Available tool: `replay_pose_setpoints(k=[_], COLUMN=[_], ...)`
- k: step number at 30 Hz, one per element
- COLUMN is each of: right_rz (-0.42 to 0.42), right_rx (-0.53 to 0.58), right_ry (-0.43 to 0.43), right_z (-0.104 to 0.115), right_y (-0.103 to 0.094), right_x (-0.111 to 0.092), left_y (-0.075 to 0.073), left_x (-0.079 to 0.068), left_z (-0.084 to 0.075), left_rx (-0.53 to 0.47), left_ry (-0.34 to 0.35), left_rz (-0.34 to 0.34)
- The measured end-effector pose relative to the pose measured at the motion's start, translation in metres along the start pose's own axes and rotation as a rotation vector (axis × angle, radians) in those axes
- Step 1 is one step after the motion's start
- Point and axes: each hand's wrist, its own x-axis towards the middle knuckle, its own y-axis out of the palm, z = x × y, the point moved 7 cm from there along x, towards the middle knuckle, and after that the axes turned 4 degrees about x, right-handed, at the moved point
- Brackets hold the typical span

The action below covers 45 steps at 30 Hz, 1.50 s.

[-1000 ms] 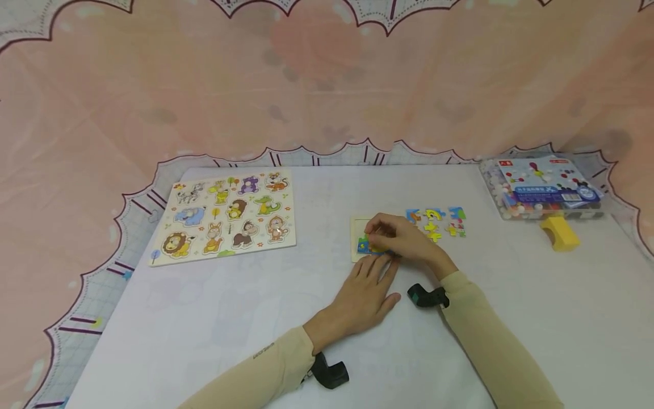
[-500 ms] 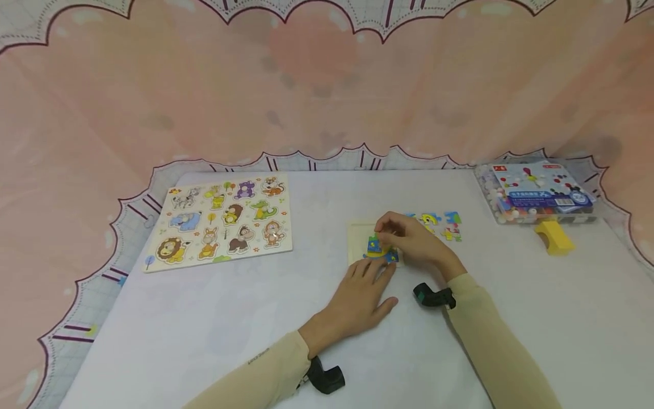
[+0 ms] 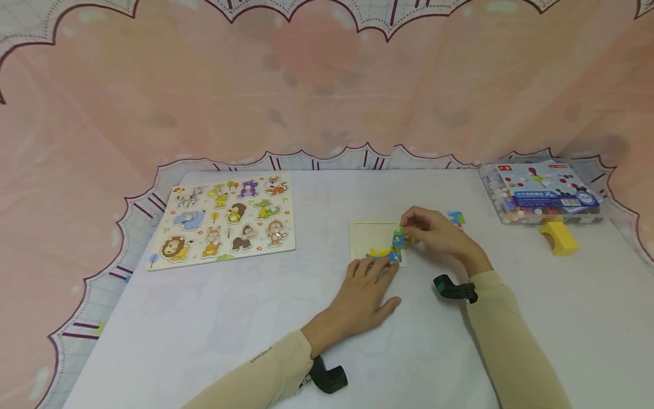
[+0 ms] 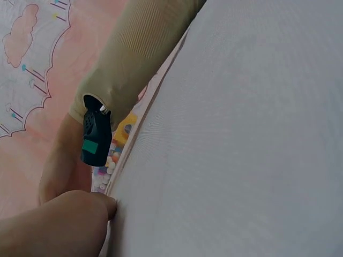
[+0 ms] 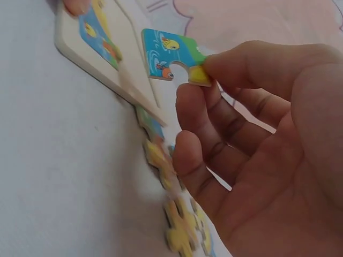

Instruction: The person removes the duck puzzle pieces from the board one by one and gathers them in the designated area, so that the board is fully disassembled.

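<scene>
My right hand (image 3: 439, 236) pinches a blue-green jigsaw piece (image 5: 169, 51) between thumb and fingers, holding it above the right side of a small wooden puzzle tray (image 3: 364, 238). Blue and yellow pieces (image 3: 380, 254) lie along the tray's near edge. My left hand (image 3: 357, 295) lies with its fingers extended, the fingertips resting on that near edge and partly covering it. In the right wrist view, one left fingertip (image 5: 76, 5) touches the tray, and loose jigsaw pieces (image 5: 181, 227) lie beside it. The left wrist view shows mainly the left thumb and the right forearm.
A large animal puzzle board (image 3: 225, 221) lies at the left of the white table. At the far right stands a clear box (image 3: 544, 190) of small coloured parts, with a yellow arch block (image 3: 559, 237) before it. A loose blue-green piece (image 3: 456, 218) shows beyond my right hand.
My right hand has moved right with the jigsaw piece, from over the tray's lower left to its right side. The left hand stays at the near edge.
</scene>
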Motion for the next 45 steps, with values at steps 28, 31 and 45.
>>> replay_pose_setpoints(k=[28,31,45], right_rz=[0.094,0.115,0.168], right_rx=[-0.087,-0.084,-0.149], right_ry=[0.154,0.153,0.158], right_z=[-0.011,-0.013,-0.011], right_y=[-0.013,-0.011,-0.009], right_x=[-0.017,-0.017,-0.016], left_y=[0.001,0.001,-0.007], left_x=[0.004,0.005,0.008], left_z=[0.002,0.006,0.017], left_rx=[-0.028,-0.051,-0.141], left_ry=[0.003,-0.004,-0.017], left_rz=[-0.002,0.002,-0.081])
